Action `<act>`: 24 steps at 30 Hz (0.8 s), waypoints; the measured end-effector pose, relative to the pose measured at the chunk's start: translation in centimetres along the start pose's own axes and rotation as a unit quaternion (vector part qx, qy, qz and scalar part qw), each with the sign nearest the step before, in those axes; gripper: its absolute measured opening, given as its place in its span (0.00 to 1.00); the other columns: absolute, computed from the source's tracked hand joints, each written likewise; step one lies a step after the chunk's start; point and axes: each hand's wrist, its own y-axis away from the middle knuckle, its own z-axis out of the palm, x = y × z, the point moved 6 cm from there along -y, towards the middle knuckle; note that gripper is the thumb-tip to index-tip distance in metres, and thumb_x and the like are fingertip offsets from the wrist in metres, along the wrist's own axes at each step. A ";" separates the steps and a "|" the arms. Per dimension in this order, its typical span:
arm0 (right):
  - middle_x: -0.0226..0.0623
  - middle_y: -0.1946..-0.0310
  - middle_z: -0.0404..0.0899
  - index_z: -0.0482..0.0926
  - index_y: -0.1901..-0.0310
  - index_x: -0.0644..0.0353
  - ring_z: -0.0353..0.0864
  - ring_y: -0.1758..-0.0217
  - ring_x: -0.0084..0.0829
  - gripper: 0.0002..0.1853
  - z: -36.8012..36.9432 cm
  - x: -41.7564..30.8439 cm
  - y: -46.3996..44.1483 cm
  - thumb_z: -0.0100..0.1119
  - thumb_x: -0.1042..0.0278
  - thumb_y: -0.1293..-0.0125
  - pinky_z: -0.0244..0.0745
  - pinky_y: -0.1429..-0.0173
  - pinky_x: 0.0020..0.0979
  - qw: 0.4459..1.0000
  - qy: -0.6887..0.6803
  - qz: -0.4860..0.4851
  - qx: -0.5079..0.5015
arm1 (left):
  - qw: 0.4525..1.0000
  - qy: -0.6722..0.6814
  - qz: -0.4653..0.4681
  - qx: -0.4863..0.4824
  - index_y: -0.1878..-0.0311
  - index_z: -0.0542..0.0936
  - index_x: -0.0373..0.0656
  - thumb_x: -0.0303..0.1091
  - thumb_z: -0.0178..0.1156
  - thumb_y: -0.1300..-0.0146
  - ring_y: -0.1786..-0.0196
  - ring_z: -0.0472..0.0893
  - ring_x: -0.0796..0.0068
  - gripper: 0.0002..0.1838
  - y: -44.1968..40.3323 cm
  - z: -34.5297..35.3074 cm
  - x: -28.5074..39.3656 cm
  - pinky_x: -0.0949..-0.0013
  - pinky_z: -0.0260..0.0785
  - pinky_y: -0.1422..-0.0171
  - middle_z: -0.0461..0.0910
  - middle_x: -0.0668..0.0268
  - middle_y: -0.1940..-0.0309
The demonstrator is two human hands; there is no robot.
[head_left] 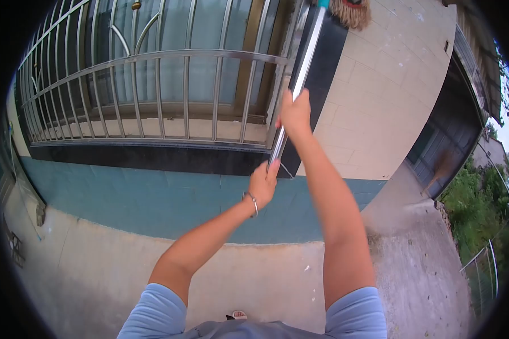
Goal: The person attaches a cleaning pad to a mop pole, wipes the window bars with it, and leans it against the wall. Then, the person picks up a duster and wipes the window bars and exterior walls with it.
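Note:
A silver metal pole [307, 56] slants up to the right, with a teal collar and a beige mop head [353, 12] at its top, against the wall beside the window. My right hand [295, 113] is wrapped round the middle of the pole. Lower down, my left hand [263, 185], with a bracelet at the wrist, grips the pole near its bottom end. Behind the pole runs the dark frame [324, 62] of the barred window.
Metal window bars [186, 85] stick out at the left above a dark ledge [152, 158]. Below is a teal wall band [130, 195] over a concrete floor [254, 271]. An open doorway [444, 130] and green plants [472, 192] lie to the right.

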 end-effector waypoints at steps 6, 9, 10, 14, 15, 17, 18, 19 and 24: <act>0.31 0.88 0.62 0.57 0.63 0.61 0.64 0.93 0.23 0.11 4.4 8.8 13.0 0.46 0.65 0.32 0.60 0.91 0.28 0.995 -0.046 0.091 -0.008 | 0.995 -0.050 -0.090 -0.003 0.76 0.71 0.35 0.54 0.45 0.34 0.82 0.67 0.66 0.28 12.2 -4.8 -10.1 0.61 0.59 0.76 0.66 0.59 0.87; 0.30 0.88 0.62 0.57 0.63 0.59 0.64 0.92 0.22 0.10 6.8 12.2 19.7 0.45 0.65 0.32 0.61 0.91 0.27 0.988 -0.074 0.133 -0.003 | 0.986 -0.083 -0.142 -0.001 0.76 0.72 0.35 0.55 0.46 0.36 0.82 0.68 0.62 0.28 18.2 -8.3 -13.4 0.60 0.59 0.75 0.67 0.56 0.87; 0.30 0.88 0.61 0.57 0.64 0.59 0.63 0.92 0.22 0.10 7.6 13.6 21.7 0.45 0.65 0.32 0.61 0.91 0.27 0.981 -0.112 0.157 -0.001 | 0.982 -0.115 -0.151 0.001 0.76 0.72 0.35 0.56 0.47 0.36 0.82 0.68 0.60 0.29 20.0 -9.6 -12.9 0.60 0.60 0.75 0.68 0.56 0.86; 0.31 0.87 0.61 0.56 0.64 0.58 0.63 0.92 0.22 0.10 9.7 15.9 28.3 0.45 0.64 0.32 0.62 0.90 0.26 0.957 -0.165 0.236 -0.002 | 0.962 -0.166 -0.215 0.007 0.75 0.74 0.35 0.56 0.48 0.38 0.80 0.71 0.54 0.28 26.3 -13.0 -14.2 0.58 0.61 0.74 0.70 0.52 0.85; 0.31 0.87 0.61 0.56 0.64 0.58 0.63 0.92 0.22 0.10 9.9 16.3 29.8 0.45 0.64 0.32 0.62 0.90 0.26 0.956 -0.163 0.245 0.000 | 0.961 -0.167 -0.223 0.003 0.75 0.74 0.35 0.56 0.48 0.38 0.80 0.71 0.54 0.28 27.9 -13.5 -14.6 0.58 0.61 0.74 0.70 0.52 0.85; 0.31 0.87 0.62 0.56 0.64 0.58 0.63 0.92 0.22 0.10 10.5 17.6 32.7 0.45 0.65 0.32 0.62 0.90 0.26 0.948 -0.174 0.268 -0.006 | 0.948 -0.201 -0.246 0.002 0.75 0.75 0.35 0.56 0.48 0.38 0.79 0.73 0.50 0.28 30.8 -14.4 -15.4 0.56 0.62 0.73 0.71 0.50 0.85; 0.31 0.86 0.62 0.56 0.64 0.58 0.63 0.92 0.23 0.10 10.7 18.4 34.3 0.44 0.65 0.32 0.62 0.90 0.26 0.940 -0.183 0.288 -0.013 | 0.942 -0.212 -0.260 -0.002 0.75 0.75 0.35 0.56 0.48 0.38 0.79 0.73 0.49 0.28 32.2 -14.6 -15.4 0.56 0.63 0.73 0.72 0.49 0.84; 0.31 0.86 0.62 0.56 0.64 0.58 0.63 0.92 0.22 0.10 10.8 19.0 35.9 0.45 0.66 0.32 0.61 0.91 0.26 0.932 -0.192 0.308 -0.009 | 0.936 -0.222 -0.275 -0.005 0.75 0.75 0.35 0.56 0.48 0.39 0.78 0.73 0.48 0.28 33.7 -14.9 -15.5 0.55 0.63 0.73 0.72 0.49 0.84; 0.31 0.86 0.62 0.59 0.63 0.58 0.64 0.91 0.23 0.08 12.0 21.3 42.8 0.47 0.67 0.35 0.62 0.90 0.28 0.885 -0.234 0.403 -0.012 | 0.897 -0.282 -0.341 0.004 0.77 0.75 0.36 0.56 0.51 0.40 0.76 0.76 0.47 0.27 40.1 -17.0 -16.3 0.54 0.65 0.72 0.74 0.48 0.83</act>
